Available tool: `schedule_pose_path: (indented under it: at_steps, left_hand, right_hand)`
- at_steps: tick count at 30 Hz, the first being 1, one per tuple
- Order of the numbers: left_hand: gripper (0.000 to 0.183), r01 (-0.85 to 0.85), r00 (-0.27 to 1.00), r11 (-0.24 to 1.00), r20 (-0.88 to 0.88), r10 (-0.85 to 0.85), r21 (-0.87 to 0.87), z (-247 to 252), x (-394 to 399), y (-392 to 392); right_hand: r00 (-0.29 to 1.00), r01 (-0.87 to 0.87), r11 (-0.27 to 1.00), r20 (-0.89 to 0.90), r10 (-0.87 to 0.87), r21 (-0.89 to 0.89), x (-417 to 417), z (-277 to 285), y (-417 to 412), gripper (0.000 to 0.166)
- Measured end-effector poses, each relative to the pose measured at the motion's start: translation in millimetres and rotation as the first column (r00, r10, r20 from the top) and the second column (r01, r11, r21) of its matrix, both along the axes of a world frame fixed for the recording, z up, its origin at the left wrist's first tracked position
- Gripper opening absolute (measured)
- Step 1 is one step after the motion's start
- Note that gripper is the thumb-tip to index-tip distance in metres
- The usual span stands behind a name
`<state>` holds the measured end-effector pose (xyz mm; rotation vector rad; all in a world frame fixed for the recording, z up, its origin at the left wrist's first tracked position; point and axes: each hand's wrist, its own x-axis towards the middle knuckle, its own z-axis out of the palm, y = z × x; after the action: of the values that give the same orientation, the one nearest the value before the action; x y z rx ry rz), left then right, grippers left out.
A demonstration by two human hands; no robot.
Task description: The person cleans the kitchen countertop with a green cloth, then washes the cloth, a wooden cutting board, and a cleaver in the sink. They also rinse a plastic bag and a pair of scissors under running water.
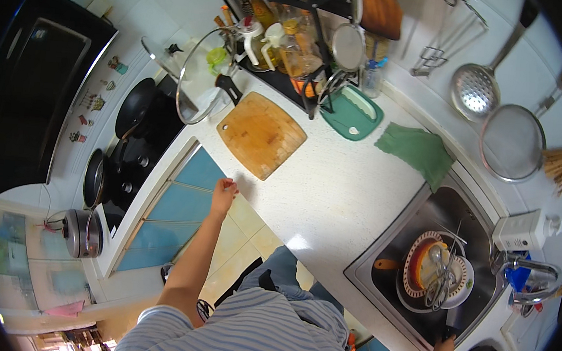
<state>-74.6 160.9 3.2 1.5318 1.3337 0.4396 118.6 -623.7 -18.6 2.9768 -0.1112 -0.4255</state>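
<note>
My left hand [225,190] hangs over the counter's front edge, its fingers curled and nothing visible in them. Nearest to it is a wooden cutting board [263,136] on the white counter. At the sink's front right corner, my right hand [443,347] grips a black handle. A broad grey blade [454,318], apparently a kitchen knife's, extends from it into the stainless steel sink [446,202]. Beside the blade are a wire whisk [437,294], a brown-patterned bowl [410,267], a white bowl [462,287] and a pan with a wooden handle [386,264].
A green cloth [416,149] drapes over the sink's back corner. The faucet [537,288] and a white pump bottle [521,231] stand right of the basin. A green board [350,114] lies beside the black rack [274,82] of bottles. Glass lids lean near the stove [152,129].
</note>
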Motion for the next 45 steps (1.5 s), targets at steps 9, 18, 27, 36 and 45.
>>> schedule_pose_path:
  at_steps: [9,18,27,36,45]
  left_hand:
    - [0.031,0.232,0.895,0.823,-0.444,0.027,0.518,-40.1,36.6,164.4]
    - [0.043,0.407,0.804,0.836,-0.578,-0.137,0.368,-50.4,72.0,239.1]
    - [0.035,0.687,0.584,0.684,-0.747,-0.316,0.247,-28.1,78.1,238.8]
    - [0.026,0.499,0.854,0.739,0.112,-0.508,-0.452,14.7,34.3,184.6]
    - [0.026,0.604,0.764,0.782,0.392,-0.513,-0.154,97.8,26.0,1.1]
  right_hand:
    - [0.999,-0.028,0.993,0.039,0.033,-0.116,-32.2,121.4,30.1,0.031]
    - [0.898,0.383,0.905,0.157,-0.412,0.186,-189.5,199.3,119.5,0.038]
    - [0.798,0.366,0.61,0.1,-0.594,0.703,-230.1,92.3,257.5,0.02]
    - [0.846,0.34,0.363,-0.113,-0.522,0.868,-215.5,135.8,357.3,0.015]
    - [0.988,0.052,0.528,0.033,-0.15,0.847,-195.1,160.0,373.2,0.033]
